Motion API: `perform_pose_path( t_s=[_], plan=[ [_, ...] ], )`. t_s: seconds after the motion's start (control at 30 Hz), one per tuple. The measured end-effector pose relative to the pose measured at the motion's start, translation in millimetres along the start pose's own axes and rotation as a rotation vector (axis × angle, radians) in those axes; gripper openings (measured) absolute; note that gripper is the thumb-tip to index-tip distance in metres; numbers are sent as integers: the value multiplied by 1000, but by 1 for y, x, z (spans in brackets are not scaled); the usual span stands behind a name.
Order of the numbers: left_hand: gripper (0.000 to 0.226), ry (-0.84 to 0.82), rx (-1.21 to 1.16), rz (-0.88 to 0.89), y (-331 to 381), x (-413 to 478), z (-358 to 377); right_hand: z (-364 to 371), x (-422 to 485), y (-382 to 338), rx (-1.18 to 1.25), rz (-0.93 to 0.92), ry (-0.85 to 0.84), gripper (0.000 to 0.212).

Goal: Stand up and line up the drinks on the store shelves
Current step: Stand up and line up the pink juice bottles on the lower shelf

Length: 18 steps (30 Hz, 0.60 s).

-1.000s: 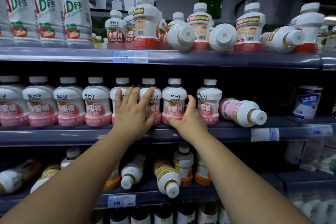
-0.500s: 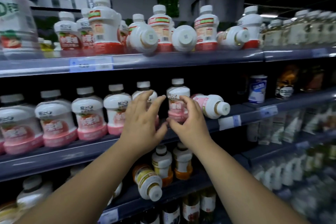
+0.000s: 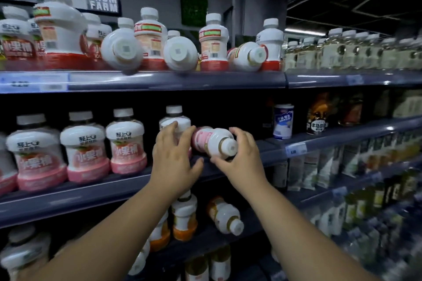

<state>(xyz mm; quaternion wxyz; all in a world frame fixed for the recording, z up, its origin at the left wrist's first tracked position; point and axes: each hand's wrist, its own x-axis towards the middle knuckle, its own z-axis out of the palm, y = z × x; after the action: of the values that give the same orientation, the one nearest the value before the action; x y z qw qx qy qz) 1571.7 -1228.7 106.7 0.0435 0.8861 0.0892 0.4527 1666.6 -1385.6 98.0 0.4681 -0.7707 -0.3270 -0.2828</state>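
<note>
A white bottle with a pink label (image 3: 211, 141) lies on its side on the middle shelf (image 3: 91, 194), cap toward me. My right hand (image 3: 239, 162) curls round its neck end, thumb below and fingers above. My left hand (image 3: 175, 162) is spread, its fingers on an upright pink bottle (image 3: 174, 122) just left of the lying one. Further left stands a row of upright pink bottles (image 3: 84, 148). On the top shelf (image 3: 173, 81) red-labelled bottles stand, with three lying on their sides (image 3: 122, 49).
A blue and white can (image 3: 283, 124) stands on the middle shelf to the right. On the lower shelf an orange-labelled bottle (image 3: 225, 215) lies tipped beside upright ones. Rows of pale bottles (image 3: 356, 52) fill the shelves at right.
The view has swung right. My right hand left the upright bottle and took hold of the lying pink bottle. My left hand shifted right to the last upright bottle.
</note>
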Motion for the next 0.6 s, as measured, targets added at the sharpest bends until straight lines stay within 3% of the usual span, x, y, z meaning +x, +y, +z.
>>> perform_pose_path(
  t_s=[0.3,0.6],
  plan=[
    [93,129,-105,-301,5,10,23,22,15,30,268,-2,-100,96],
    [103,101,-52,-351,16,23,22,4,80,24,419,11,-98,78]
  ],
)
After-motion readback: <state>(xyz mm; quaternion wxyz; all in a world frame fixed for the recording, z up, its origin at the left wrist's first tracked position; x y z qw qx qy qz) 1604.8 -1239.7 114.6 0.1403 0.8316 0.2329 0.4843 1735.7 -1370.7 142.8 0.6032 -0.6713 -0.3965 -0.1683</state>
